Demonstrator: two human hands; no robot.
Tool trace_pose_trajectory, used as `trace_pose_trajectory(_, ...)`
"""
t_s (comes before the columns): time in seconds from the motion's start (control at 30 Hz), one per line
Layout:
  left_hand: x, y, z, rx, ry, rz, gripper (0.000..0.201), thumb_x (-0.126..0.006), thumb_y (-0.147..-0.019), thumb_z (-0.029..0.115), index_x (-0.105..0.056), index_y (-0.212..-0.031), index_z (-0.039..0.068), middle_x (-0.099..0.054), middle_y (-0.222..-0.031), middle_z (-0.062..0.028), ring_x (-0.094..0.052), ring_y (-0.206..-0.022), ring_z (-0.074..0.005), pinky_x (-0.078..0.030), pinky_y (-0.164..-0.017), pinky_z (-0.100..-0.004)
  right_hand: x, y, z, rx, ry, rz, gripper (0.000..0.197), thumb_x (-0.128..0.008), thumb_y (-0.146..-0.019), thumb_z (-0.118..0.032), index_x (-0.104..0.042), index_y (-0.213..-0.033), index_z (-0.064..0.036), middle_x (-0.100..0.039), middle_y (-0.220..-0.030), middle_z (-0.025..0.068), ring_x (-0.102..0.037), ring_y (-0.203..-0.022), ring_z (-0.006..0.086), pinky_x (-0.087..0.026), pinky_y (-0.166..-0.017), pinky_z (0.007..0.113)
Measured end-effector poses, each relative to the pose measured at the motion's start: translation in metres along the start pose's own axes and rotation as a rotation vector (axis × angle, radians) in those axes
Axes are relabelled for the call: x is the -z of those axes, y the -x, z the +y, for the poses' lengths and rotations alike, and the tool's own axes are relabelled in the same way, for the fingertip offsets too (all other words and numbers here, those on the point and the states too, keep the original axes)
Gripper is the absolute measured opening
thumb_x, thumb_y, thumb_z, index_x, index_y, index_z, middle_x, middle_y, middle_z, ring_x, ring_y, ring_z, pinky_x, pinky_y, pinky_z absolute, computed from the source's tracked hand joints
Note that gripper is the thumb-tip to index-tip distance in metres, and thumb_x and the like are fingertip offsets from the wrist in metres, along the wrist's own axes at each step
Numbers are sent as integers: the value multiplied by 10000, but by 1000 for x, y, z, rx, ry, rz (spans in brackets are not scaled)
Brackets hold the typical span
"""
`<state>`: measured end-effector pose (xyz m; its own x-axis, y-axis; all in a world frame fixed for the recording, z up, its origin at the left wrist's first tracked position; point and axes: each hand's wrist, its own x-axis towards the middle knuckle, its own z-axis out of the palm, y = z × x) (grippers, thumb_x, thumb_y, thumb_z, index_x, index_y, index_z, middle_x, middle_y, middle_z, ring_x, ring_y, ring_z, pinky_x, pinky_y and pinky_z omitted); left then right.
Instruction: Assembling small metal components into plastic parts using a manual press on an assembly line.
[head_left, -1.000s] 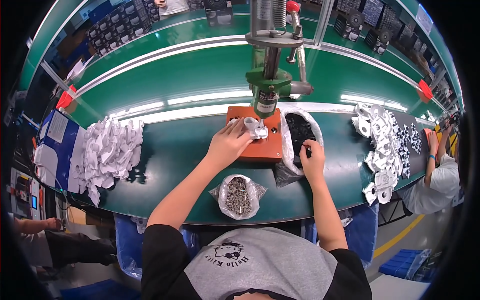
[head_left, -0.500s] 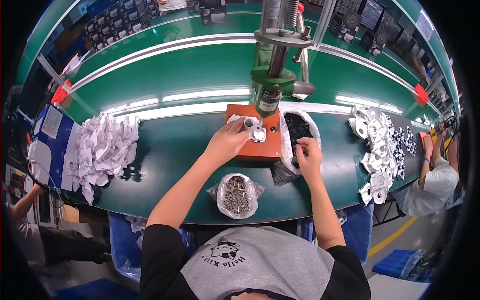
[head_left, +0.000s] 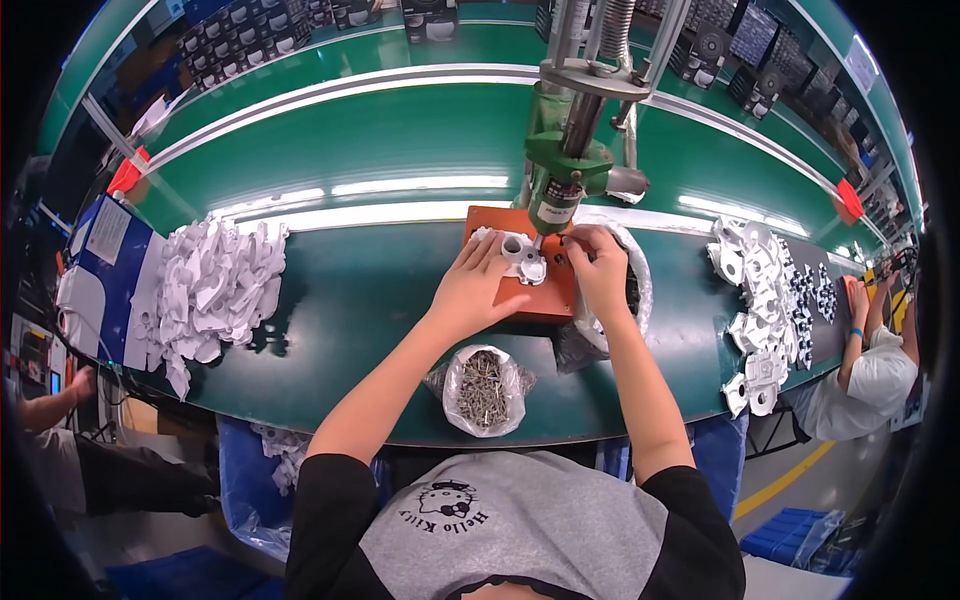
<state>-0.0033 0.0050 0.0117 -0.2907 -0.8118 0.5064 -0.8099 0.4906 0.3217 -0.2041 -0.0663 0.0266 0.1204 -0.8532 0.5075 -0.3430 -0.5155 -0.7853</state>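
A white plastic part with a round grey socket lies on an orange block. My left hand rests over the part's left side, fingers laid along it and thumb spread away. My right hand is closed in a pinch at the block's right side, by a dark hole. A small black piece shows at its fingertips, mostly hidden. Above the part hangs a green driver machine, its thin tip close to the part. Beside my right hand stands a clear bag of black pieces, partly covered by that hand.
An open bag of screws stands near the front edge. White parts are heaped at the left by a blue box. More white parts and small black-and-white pieces lie at the right, near a co-worker.
My right hand has come out of the bag of black pieces and moved up and left to the orange block. My left thumb has swung away from the white part. The whole view has shifted slightly.
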Motion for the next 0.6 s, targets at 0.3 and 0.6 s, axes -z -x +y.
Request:
trace_pose_trajectory(0.3, 0, -12, -8, 39, 142, -26, 224, -602, -850, 195, -641, -1049, 100, -540, -1265, -186, -467, -1240, -308, -329, -1057, -436, -7, 13, 19, 52, -1, -1, 128, -604, -838, -10, -615, -959, 31, -630, -882, 67, -604, -763, 113, -490, -720, 241)
trace_pose_trajectory(0.6, -3, -9, 0, 5, -2, -36, 345, -635, -833, 279, -584, -1057, 22, -492, -1302, -229, -429, -1267, -365, -321, -1069, -466, -10, 8, 4, 71, 16, -39, 105, -623, -802, -13, -640, -895, 33, -648, -873, 98, -637, -771, 165, -497, -714, 264)
